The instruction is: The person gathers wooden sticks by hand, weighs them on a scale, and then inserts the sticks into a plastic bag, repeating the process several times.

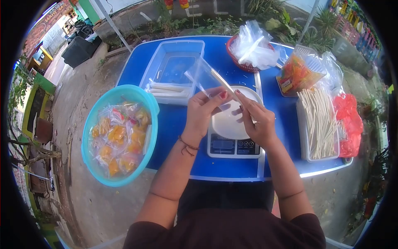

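Above the scale, my left hand [204, 108] pinches a clear plastic bag [198, 71] between thumb and fingers. A thin bundle of pale sticks [224, 84] lies along the bag, and its lower end is in the closed fingers of my right hand [258, 118]. How far the sticks sit inside the bag is hard to tell. Beneath both hands, a round white plate [226, 129] rests on a white digital kitchen scale [213, 154]. To the left, a clear plastic box [159, 54] contains several wrapped stick bundles [166, 90].
A turquoise basin [88, 139] with bagged orange items stands at left. At right are a box of loose sticks [318, 124], a red plastic bag [349, 124] and a clear container of colourful packets [295, 74]. Behind sits a red basket [244, 66] of plastic bags [253, 45].
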The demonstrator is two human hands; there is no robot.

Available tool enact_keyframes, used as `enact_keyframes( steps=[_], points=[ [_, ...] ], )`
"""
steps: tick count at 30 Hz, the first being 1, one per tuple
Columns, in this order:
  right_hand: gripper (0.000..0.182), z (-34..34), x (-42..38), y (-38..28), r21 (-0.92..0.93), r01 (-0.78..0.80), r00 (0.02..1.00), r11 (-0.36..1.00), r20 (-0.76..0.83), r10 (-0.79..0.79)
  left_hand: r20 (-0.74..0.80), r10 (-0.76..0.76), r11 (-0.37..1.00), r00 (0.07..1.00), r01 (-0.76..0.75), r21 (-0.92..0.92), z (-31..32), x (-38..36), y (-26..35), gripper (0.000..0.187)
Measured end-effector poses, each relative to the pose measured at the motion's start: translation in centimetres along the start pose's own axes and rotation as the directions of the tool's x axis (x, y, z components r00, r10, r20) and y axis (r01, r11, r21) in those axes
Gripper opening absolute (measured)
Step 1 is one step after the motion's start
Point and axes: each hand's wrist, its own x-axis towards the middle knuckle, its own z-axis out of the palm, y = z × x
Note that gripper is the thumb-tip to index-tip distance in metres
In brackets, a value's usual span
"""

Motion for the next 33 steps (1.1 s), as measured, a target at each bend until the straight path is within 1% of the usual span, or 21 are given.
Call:
enact_keyframes(
  steps=[2,3,6,9,11,12,14,15,18,20,21,24,27,30,33],
  points=[
    [0.055,0.0,0.1,-0.3,-0.069,0.027,1.000,0.997,0.007,-0.026,-0.009,0.026,0.996,1.000,-0.025,0.084,-0.1,0.1,0.1,0.021],
    [0.056,0.0,0.1,-0.4,-0.104,0.040,0.999,0.994,0.012,-0.039,-0.009,0.032,0.997,0.999,-0.031,0.075,-0.1,0.1,0.1,0.020],
    [0.057,0.2,0.2,0.5,-0.256,0.226,0.973,0.940,0.011,-0.231,-0.016,0.050,0.997,0.999,-0.049,0.057,-0.1,0.1,0.0,0.019],
    [0.057,0.1,0.4,0.6,-0.395,0.273,0.959,0.877,0.036,-0.282,-0.004,0.071,0.996,0.997,-0.070,0.055,0.0,0.0,0.0,0.021],
    [0.056,0.0,0.3,0.3,-0.408,0.255,0.966,0.876,0.060,-0.253,0.034,0.103,0.993,0.994,-0.104,0.049,-0.1,0.0,-0.1,0.021],
    [0.056,-0.1,0.3,0.2,-0.416,0.246,0.969,0.876,0.071,-0.238,0.021,0.106,0.992,0.994,-0.107,0.073,-0.1,0.1,-0.1,0.021],
    [0.056,0.0,0.3,0.5,-0.348,0.252,0.967,0.903,0.061,-0.246,-0.003,0.115,0.986,0.993,-0.113,0.119,0.0,0.1,-0.3,0.021],
    [0.056,0.0,0.3,0.6,-0.314,0.258,0.966,0.914,0.057,-0.253,-0.012,0.114,0.987,0.993,-0.112,0.113,0.0,0.1,-0.3,0.020],
    [0.051,-0.1,0.4,0.2,-0.081,0.165,0.986,0.983,0.021,-0.163,-0.036,0.111,0.990,0.993,-0.107,0.090,0.0,0.1,-0.2,0.019],
    [0.045,-0.2,0.2,0.1,0.088,-0.050,0.999,0.995,0.019,0.049,-0.047,0.106,0.992,0.993,-0.102,0.069,-0.2,0.2,-0.1,0.019],
    [0.042,-0.3,0.1,0.1,0.171,-0.157,0.988,0.973,0.031,0.154,-0.049,0.108,0.992,0.993,-0.104,0.068,-0.3,0.2,-0.1,0.019],
    [0.035,-0.6,0.2,0.6,0.283,-0.327,0.944,0.901,0.137,0.300,-0.052,0.119,0.991,0.992,-0.116,0.063,-0.4,0.4,0.1,0.020],
    [0.033,-1.0,0.4,0.1,0.355,-0.430,0.903,0.830,0.176,0.392,-0.043,0.129,0.990,0.991,-0.127,0.054,-0.3,0.4,0.0,0.020],
    [0.033,-0.9,0.1,0.6,0.429,-0.360,0.933,0.828,0.169,0.318,-0.021,0.106,0.993,0.994,-0.104,0.051,-0.3,0.3,0.1,0.019],
    [0.037,0.1,0.3,0.0,0.565,-0.246,0.966,0.787,0.079,0.245,0.025,0.087,0.994,0.996,-0.088,0.061,-0.6,0.3,0.0,0.020]
  ],
)
